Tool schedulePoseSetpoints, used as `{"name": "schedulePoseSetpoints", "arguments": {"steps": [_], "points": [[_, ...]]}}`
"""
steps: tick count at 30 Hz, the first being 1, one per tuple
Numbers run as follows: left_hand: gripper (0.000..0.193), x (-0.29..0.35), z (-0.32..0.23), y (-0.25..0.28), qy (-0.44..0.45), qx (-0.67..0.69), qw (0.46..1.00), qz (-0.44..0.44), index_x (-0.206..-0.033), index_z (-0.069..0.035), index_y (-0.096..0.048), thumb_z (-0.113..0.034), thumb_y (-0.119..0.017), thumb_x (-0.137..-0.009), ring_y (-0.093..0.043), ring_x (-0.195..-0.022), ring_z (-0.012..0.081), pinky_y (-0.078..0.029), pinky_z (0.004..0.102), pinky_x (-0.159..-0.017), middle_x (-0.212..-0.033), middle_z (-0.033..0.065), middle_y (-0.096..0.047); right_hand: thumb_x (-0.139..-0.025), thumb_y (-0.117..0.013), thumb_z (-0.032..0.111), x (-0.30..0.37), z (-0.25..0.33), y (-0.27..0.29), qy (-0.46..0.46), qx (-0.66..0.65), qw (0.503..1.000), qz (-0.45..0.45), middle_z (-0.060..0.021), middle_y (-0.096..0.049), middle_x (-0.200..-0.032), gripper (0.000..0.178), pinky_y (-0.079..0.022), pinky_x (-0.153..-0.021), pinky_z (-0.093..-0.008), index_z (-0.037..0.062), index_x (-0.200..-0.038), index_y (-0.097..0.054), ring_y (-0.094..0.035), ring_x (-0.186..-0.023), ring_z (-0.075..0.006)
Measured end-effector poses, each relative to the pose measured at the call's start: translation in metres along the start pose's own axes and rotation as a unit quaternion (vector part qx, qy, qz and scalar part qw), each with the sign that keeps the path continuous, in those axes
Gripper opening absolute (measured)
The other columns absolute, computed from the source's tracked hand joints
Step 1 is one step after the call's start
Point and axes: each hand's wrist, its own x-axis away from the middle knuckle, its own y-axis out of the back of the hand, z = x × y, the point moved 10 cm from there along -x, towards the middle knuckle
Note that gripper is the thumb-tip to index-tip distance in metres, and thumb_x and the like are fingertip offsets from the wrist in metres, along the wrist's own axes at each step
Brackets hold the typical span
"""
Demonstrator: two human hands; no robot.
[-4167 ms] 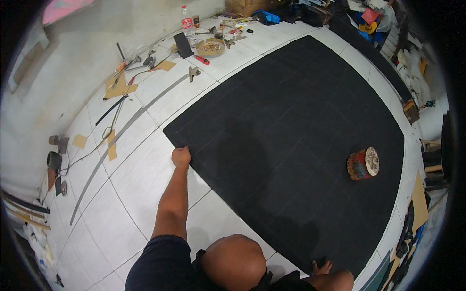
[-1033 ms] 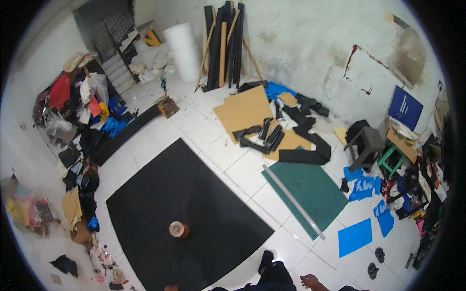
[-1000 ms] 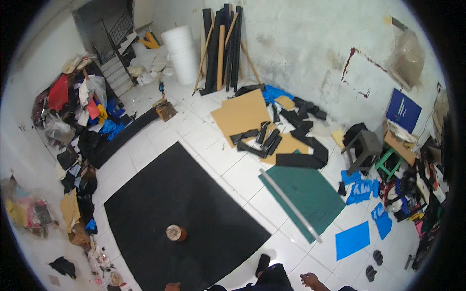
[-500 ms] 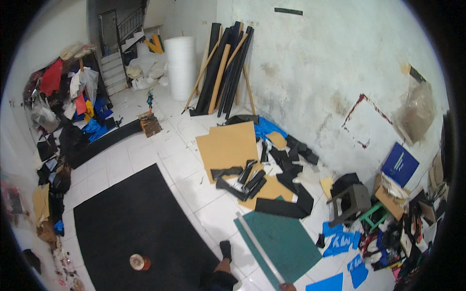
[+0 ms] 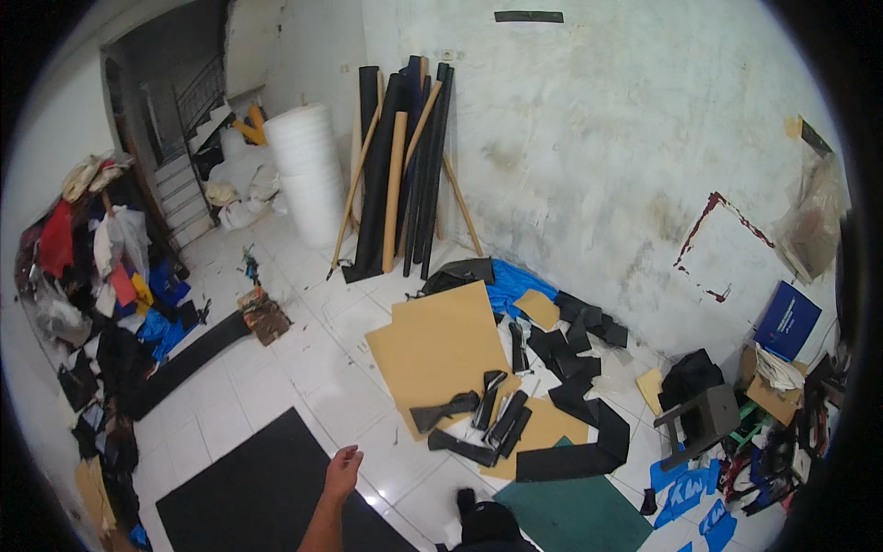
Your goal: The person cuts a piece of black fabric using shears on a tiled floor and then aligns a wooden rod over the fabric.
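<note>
My left hand (image 5: 342,471) is raised over the right edge of the black sheet (image 5: 248,488), which lies flat on the tiled floor. Its fingers are loosely bent, and nothing shows in them. Below my hand, the forearm reaches down to the lower edge. My right hand is out of view. To the right, a dark-clothed knee (image 5: 492,526) covers part of the green cutting mat (image 5: 579,511). Beyond the mat lie tan board sheets (image 5: 441,340) with black offcuts (image 5: 501,428) on top of them.
Rolls of dark material (image 5: 382,175) lean on the far wall beside a white foam roll (image 5: 303,175). Heaped scraps (image 5: 101,276) line the left side. A grey stool (image 5: 704,423), blue pieces (image 5: 685,492) and clutter stand at right. A long black strip (image 5: 193,363) crosses the floor.
My view has tilted up and shifted. My left hand has come into view over the black sheet. The right hand with the long straight ruler, and the round container, have left the picture.
</note>
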Motion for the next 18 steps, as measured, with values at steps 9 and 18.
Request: {"name": "schedulePoseSetpoints", "arguments": {"steps": [9,18], "points": [[0.044,-0.106,0.153,0.081,0.158,-0.164,0.974,0.007,-0.109,0.001,-0.066,-0.039,-0.058,-0.093,-0.064,-0.081,0.0253,-0.052,0.0398,-0.074,-0.094,0.0137,-0.067,-0.086,-0.066,0.038,-0.192,0.207,-0.022,0.015,0.188,0.978,0.091,-0.0135,-0.067,-0.073,0.033,-0.052,-0.059,-0.0400,0.0066,-0.097,-0.068,-0.065,-0.068,-0.0270],[0.048,-0.185,0.145,0.145,0.448,-0.028,0.893,-0.018,-0.121,0.000,-0.058,-0.041,-0.056,-0.095,-0.061,-0.096,0.0264,-0.049,0.0409,-0.083,-0.111,0.0143,-0.062,-0.088,-0.065,0.030,-0.457,0.696,0.010,0.430,0.250,0.843,-0.203,-0.0160,-0.066,-0.077,0.023,-0.052,-0.059,-0.0427,0.0092,-0.096,-0.068,-0.065,-0.069,-0.0324]]}}
